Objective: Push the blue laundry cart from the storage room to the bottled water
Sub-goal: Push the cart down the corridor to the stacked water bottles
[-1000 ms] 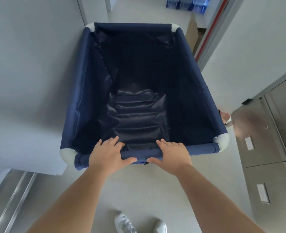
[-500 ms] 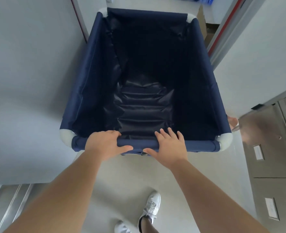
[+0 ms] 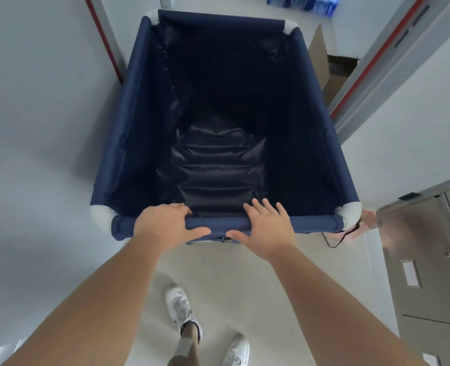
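Since a moment ago the blue laundry cart (image 3: 218, 128) has rolled further into the doorway, its far rim now between the red-edged door frames (image 3: 371, 64), and the bottled water (image 3: 305, 2) shows ahead. I keep my left hand (image 3: 163, 223) curled over the near rail and my right hand (image 3: 266, 228) flat on it, fingers spread. I judge an even, straight push best, clearing the cardboard box (image 3: 324, 64) on the right.

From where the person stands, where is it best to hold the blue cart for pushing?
Hold the near top rail of the blue cart from behind, palms over it. It is padded, horizontal, and faces the person; the left hand and right hand rest there.
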`<state>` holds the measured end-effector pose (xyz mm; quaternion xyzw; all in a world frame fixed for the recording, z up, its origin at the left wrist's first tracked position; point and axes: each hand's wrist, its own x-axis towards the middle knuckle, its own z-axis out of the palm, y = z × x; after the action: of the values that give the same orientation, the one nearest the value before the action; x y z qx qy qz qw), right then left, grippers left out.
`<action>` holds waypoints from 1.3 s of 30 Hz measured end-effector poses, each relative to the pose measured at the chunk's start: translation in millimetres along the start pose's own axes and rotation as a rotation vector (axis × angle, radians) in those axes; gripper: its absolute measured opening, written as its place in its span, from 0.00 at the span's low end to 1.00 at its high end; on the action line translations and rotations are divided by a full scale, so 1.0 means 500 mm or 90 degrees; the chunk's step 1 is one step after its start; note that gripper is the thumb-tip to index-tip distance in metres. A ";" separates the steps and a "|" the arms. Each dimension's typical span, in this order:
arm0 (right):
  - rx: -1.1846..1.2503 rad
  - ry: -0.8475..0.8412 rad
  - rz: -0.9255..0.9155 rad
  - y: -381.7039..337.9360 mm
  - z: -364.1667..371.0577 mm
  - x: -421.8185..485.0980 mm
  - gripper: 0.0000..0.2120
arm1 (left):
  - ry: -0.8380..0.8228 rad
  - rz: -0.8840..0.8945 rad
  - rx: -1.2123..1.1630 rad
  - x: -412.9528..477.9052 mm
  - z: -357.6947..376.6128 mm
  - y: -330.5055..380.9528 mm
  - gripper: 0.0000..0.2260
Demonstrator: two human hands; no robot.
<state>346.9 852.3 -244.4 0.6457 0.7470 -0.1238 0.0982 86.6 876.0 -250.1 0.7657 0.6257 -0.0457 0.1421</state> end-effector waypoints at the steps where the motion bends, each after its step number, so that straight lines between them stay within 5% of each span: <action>1: -0.001 -0.005 0.000 0.004 -0.009 0.024 0.47 | -0.001 0.003 0.000 0.024 -0.006 -0.003 0.39; 17: 0.004 -0.023 0.033 0.040 -0.143 0.370 0.50 | -0.061 0.040 0.027 0.399 -0.122 -0.077 0.43; 39: 0.030 0.019 0.039 0.131 -0.290 0.846 0.45 | -0.091 0.014 0.047 0.901 -0.268 -0.145 0.34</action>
<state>351.4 1304.1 -240.1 0.6723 0.7251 -0.1284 0.0756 97.8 1351.3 -245.2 0.7722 0.6032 -0.1214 0.1586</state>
